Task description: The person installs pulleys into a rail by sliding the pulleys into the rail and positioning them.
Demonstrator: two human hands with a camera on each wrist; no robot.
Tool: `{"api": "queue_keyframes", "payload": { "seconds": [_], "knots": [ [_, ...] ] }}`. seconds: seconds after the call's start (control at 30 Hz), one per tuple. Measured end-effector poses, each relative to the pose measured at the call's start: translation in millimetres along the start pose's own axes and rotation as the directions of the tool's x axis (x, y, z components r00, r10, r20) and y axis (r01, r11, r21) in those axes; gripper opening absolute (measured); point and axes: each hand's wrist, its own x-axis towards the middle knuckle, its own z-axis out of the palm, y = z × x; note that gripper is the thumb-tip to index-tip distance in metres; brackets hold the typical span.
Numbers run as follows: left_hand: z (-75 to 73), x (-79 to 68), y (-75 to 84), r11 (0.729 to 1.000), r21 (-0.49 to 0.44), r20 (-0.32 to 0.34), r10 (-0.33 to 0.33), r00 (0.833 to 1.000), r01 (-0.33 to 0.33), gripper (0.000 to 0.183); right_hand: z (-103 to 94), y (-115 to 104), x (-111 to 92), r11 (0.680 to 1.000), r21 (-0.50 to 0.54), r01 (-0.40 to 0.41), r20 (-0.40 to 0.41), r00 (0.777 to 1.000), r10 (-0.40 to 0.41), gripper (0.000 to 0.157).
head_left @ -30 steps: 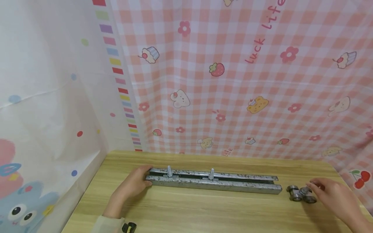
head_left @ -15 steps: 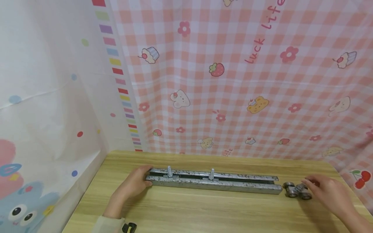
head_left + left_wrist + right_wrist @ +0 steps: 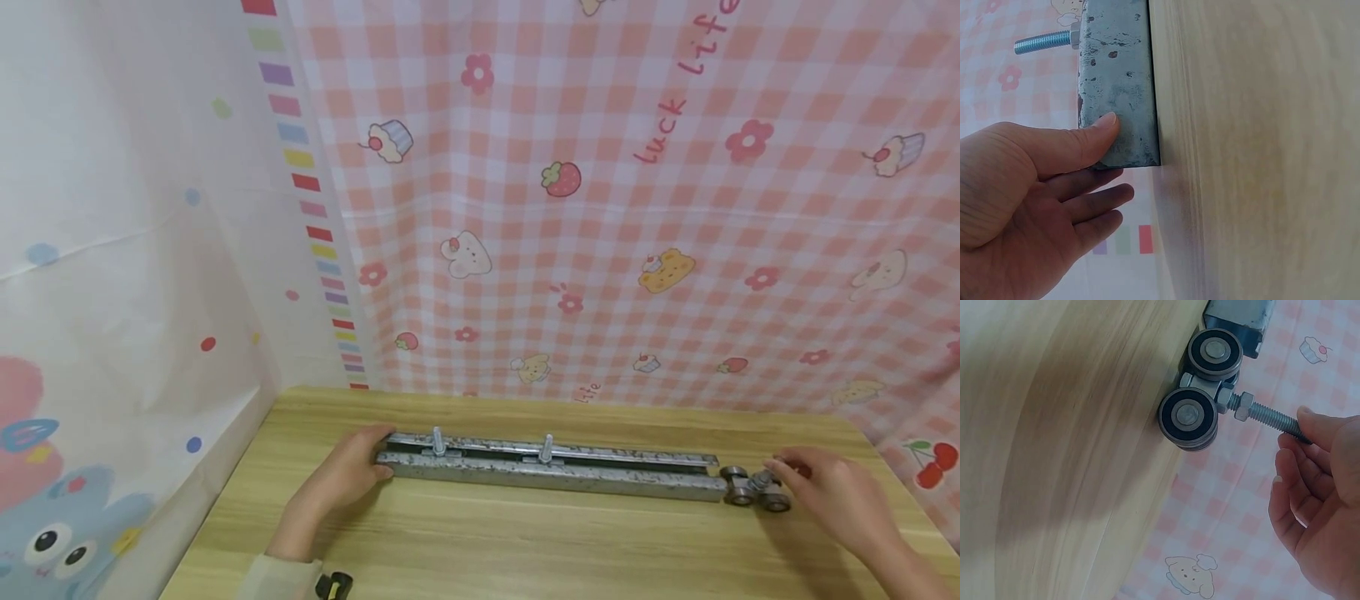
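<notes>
A grey metal channel rail (image 3: 555,478), speckled with dark marks, lies lengthwise on the table with its slot facing up. My left hand (image 3: 337,475) grips its left end; in the left wrist view the thumb (image 3: 1094,140) lies on the rail's side. Two threaded bolts, a left one (image 3: 438,442) and a right one (image 3: 547,450), stand up from the slot. At the right end is a wheeled roller trolley (image 3: 1188,415), its front wheels at the rail's mouth. My right hand (image 3: 840,500) pinches the tip of the trolley's bolt (image 3: 1272,419).
The wooden tabletop (image 3: 525,550) extends in front of the rail. Behind it hangs a pink checked cloth (image 3: 510,225), and a white printed cloth (image 3: 150,275) hangs at the left. A small black and yellow object (image 3: 334,586) sits by the left sleeve.
The right hand has moved the trolley leftward across the table, closing the gap to the rail's right end. The left hand and rail have stayed in place.
</notes>
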Motion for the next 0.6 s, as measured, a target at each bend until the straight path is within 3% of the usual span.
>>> {"api": "queue_keyframes", "payload": {
  "seconds": [0.2,0.6],
  "knots": [
    [0.3,0.8,-0.4,1.0,0.013,-0.006,0.025,1.0,-0.025,0.052,0.0,-2.6,0.4,0.999,0.032,-0.003,0.014,1.0,0.003,0.029],
    [-0.7,0.3,1.9,1.0,0.004,-0.005,0.005,1.0,-0.005,0.051,5.0,-6.9,1.1,0.999,0.018,0.046,-0.052,0.998,-0.045,0.021]
  ]
}}
